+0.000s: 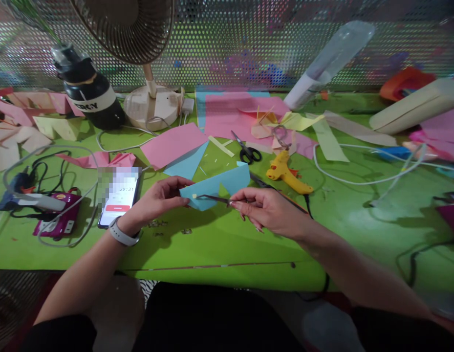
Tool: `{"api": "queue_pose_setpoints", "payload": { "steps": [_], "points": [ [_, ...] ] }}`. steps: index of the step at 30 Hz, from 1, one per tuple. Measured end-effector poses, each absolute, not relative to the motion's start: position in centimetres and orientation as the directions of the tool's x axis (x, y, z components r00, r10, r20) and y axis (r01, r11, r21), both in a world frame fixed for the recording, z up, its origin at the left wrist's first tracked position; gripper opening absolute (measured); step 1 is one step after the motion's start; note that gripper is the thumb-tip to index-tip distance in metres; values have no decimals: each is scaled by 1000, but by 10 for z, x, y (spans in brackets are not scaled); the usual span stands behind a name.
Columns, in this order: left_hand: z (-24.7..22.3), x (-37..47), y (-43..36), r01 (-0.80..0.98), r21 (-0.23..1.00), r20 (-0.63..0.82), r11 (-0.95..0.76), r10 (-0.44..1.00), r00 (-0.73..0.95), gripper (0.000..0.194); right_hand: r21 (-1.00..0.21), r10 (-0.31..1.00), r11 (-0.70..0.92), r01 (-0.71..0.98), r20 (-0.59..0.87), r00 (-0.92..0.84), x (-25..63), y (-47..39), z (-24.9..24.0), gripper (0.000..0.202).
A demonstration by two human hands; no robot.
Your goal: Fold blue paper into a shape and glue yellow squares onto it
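Observation:
My left hand (168,196) pinches the left end of a folded piece of blue paper (232,180), held just above the green table. Between the fingers of my right hand (265,208) are dark tweezers (215,198), their tips pointing left across the paper. At those tips sits a tiny pale yellow piece (195,196); whether it is gripped or resting on the paper I cannot tell. A notch in the paper's lower edge shows green. Beyond the paper lie black-handled scissors (250,155) and a yellow glue gun (288,173).
A lit phone (120,195) lies left of my left wrist, near a purple power strip (60,215) with cables. Pink paper sheets (175,144) cover the back middle. A fan (151,105) and a black bottle (93,95) stand behind. A white cable (358,182) loops at right.

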State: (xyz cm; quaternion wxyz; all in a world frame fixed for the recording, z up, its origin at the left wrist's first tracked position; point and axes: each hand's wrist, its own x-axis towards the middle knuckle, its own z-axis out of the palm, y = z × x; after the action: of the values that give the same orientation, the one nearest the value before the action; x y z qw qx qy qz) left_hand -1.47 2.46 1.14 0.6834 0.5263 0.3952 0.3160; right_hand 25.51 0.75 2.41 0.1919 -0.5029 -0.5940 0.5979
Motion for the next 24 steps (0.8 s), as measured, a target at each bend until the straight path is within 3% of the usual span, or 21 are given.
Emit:
{"api": "queue_pose_setpoints", "payload": {
  "steps": [24],
  "points": [
    [11,-15,23,-9,962,-231,273,829,509,36,-900,801,-228,372,-391,-454,254,8,28,25]
  ]
}}
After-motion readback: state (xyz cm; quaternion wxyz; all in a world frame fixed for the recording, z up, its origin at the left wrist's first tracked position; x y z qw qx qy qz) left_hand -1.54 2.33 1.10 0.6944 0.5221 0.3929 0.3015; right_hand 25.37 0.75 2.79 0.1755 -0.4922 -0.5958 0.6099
